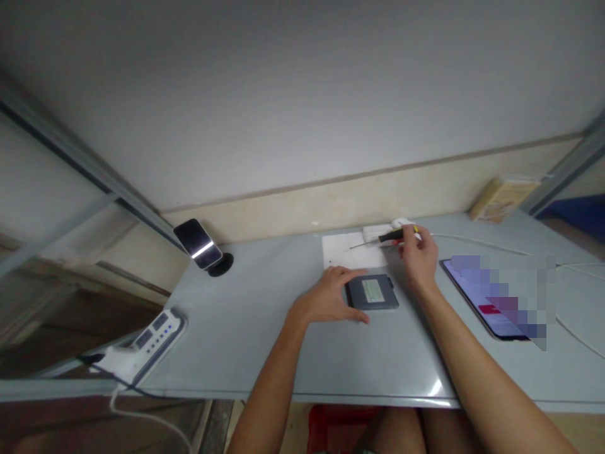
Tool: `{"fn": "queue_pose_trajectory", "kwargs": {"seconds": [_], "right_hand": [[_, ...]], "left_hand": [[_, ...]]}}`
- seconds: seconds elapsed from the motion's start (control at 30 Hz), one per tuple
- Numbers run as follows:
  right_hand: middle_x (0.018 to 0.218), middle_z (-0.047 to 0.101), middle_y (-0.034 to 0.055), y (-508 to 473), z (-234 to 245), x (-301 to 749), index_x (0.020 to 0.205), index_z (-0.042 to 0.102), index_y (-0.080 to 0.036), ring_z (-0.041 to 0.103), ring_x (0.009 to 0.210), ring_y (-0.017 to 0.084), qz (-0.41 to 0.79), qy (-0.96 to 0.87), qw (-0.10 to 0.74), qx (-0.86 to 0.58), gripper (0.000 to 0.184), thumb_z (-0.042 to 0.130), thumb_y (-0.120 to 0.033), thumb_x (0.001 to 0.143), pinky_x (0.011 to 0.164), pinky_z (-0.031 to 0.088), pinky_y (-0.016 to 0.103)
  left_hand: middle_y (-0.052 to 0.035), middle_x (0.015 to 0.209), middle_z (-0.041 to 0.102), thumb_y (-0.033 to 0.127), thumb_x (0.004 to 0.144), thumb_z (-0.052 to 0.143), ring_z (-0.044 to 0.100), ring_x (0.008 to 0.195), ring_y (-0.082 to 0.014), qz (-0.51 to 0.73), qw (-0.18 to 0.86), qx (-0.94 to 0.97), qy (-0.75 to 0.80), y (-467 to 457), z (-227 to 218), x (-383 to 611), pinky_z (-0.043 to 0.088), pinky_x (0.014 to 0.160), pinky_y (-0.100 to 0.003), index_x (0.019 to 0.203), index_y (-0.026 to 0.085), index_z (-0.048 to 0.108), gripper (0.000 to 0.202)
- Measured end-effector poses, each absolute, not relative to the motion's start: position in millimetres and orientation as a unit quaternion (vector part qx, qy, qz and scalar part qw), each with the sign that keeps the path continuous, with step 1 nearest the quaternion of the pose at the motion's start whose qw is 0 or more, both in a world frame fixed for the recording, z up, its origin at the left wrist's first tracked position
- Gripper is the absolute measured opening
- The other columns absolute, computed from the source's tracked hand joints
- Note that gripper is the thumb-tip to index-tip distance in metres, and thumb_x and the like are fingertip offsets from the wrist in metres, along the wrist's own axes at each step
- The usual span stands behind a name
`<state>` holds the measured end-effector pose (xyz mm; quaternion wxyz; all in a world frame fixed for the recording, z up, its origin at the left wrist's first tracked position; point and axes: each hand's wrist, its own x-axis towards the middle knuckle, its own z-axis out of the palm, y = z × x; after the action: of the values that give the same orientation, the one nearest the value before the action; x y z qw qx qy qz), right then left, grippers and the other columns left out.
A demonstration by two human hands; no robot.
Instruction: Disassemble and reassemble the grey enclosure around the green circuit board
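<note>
My right hand (420,257) is closed on a screwdriver (391,235) with a black and yellow handle. Its thin shaft points left over a white sheet (336,251) on the table. My left hand (333,296) lies at the left side of a flat dark grey box-shaped device (385,293) with a pale green label. Thumb and fingers are spread apart around its left edge, and whether they press on it I cannot tell. Small white items (375,232) lie at the back of the sheet, partly behind the screwdriver.
A phone on a round black stand (220,265) is at the back left. A white power strip (151,347) with cables lies at the left edge. To the right are a tablet (486,302), partly blurred out, white cables, and a yellowish box (501,198) by the wall.
</note>
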<state>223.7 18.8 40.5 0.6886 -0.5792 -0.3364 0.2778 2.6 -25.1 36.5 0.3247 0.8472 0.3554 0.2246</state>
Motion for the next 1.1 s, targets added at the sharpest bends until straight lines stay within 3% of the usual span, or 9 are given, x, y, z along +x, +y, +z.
{"fn": "queue_pose_trajectory", "kwargs": {"seconds": [0.13,0.23,0.4,0.57,0.67,0.77,0.87,0.97,1.1], "right_hand": [[0.057,0.060,-0.0032,18.4,42.6,224.5,0.095,0.064,-0.018,0.043,0.045,0.010,0.267,-0.324,0.697,-0.581,0.050,0.067,-0.065,0.078,0.044,0.031,0.023],[0.058,0.059,-0.0031,18.4,44.0,226.0,0.092,0.063,-0.019,0.045,0.047,0.010,0.255,-0.317,0.706,-0.580,0.049,0.067,-0.066,0.078,0.045,0.032,0.024],[0.058,0.055,-0.0034,18.8,47.8,231.3,0.086,0.059,-0.022,0.045,0.048,0.011,0.244,-0.294,0.746,-0.546,0.042,0.067,-0.063,0.079,0.044,0.030,0.023],[0.056,0.036,-0.0065,15.9,56.8,239.5,0.080,0.059,-0.022,0.035,0.047,0.009,0.240,-0.260,0.806,-0.474,0.031,0.068,-0.051,0.077,0.041,0.025,0.022],[0.058,0.037,-0.0060,13.9,60.9,244.4,0.078,0.060,-0.023,0.030,0.046,0.008,0.261,-0.249,0.823,-0.438,0.026,0.068,-0.047,0.073,0.039,0.021,0.022],[0.059,0.040,-0.0049,13.4,61.7,247.1,0.076,0.059,-0.024,0.031,0.045,0.009,0.274,-0.257,0.822,-0.428,0.025,0.066,-0.047,0.070,0.038,0.018,0.023],[0.057,0.039,-0.0050,13.5,61.5,246.6,0.075,0.059,-0.024,0.031,0.045,0.009,0.288,-0.272,0.818,-0.417,0.025,0.067,-0.047,0.069,0.038,0.017,0.023],[0.056,0.039,-0.0054,12.7,63.2,244.0,0.075,0.060,-0.023,0.031,0.044,0.009,0.298,-0.282,0.817,-0.407,0.027,0.069,-0.047,0.067,0.038,0.017,0.022],[0.055,0.039,-0.0060,8.8,68.3,241.3,0.075,0.061,-0.020,0.032,0.044,0.008,0.299,-0.288,0.816,-0.402,0.027,0.071,-0.044,0.067,0.038,0.020,0.022]], "left_hand": [[-0.0078,0.116,0.062,0.036,0.068,0.090,0.057,0.111,-0.0260,0.227,0.291,0.862,0.347,-25.5,37.8,1.7,0.046,0.104,-0.041,0.134,0.029,0.062,0.072],[-0.0081,0.113,0.067,0.042,0.072,0.086,0.060,0.105,-0.0249,0.250,0.291,0.845,0.374,-22.5,38.4,0.9,0.048,0.100,-0.038,0.128,0.024,0.067,0.061],[-0.0054,0.097,0.074,0.052,0.089,0.065,0.064,0.088,-0.0206,0.232,0.361,0.790,0.438,-18.1,44.2,-5.9,0.050,0.080,-0.030,0.113,0.021,0.075,0.040],[-0.0015,0.073,0.066,0.058,0.099,0.040,0.057,0.071,-0.0171,0.239,0.381,0.767,0.458,-14.2,43.4,-9.7,0.041,0.065,-0.027,0.084,0.015,0.073,0.056],[0.0005,0.065,0.058,0.061,0.100,0.034,0.052,0.065,-0.0155,0.249,0.383,0.753,0.474,-11.8,40.8,-9.1,0.036,0.061,-0.027,0.073,0.015,0.066,0.063],[-0.0016,0.073,0.064,0.056,0.101,0.034,0.056,0.071,-0.0170,0.269,0.380,0.753,0.465,-10.5,39.6,-7.7,0.042,0.067,-0.028,0.080,0.015,0.069,0.058],[-0.0053,0.098,0.072,0.049,0.102,0.039,0.063,0.090,-0.0195,0.309,0.359,0.760,0.445,-11.5,40.1,-6.2,0.048,0.086,-0.030,0.103,0.019,0.073,0.046],[-0.0067,0.115,0.071,0.047,0.098,0.053,0.063,0.102,-0.0204,0.333,0.334,0.764,0.442,-14.6,40.9,-4.1,0.049,0.096,-0.033,0.122,0.023,0.069,0.038],[-0.0076,0.116,0.071,0.043,0.092,0.065,0.064,0.106,-0.0215,0.340,0.315,0.777,0.426,-17.8,38.1,1.6,0.050,0.099,-0.035,0.123,0.023,0.068,0.037]]}}
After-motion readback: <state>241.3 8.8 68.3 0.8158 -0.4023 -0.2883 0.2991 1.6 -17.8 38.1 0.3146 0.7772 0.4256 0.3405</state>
